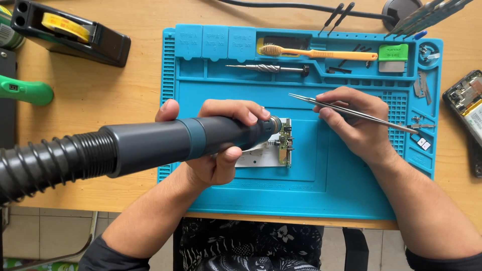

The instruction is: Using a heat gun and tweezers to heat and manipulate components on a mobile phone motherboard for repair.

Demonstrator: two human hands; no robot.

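Note:
My left hand (217, 145) grips a dark grey hot-air tool (165, 143) with a ribbed black hose. Its nozzle (274, 124) points at a small green circuit board (285, 141) lying on a white part (261, 156) on the blue silicone work mat (311, 185). To the right of the board, my right hand (354, 123) holds thin metal tweezers (321, 104). Their tips point left, a little above and to the right of the board, touching nothing.
An orange toothbrush (321, 53), a metal screwdriver bit (266, 68) and small parts lie in the mat's top trays. A black tape dispenser (70, 32) and a green handle (25, 91) are at left. An opened phone (467, 98) lies at right.

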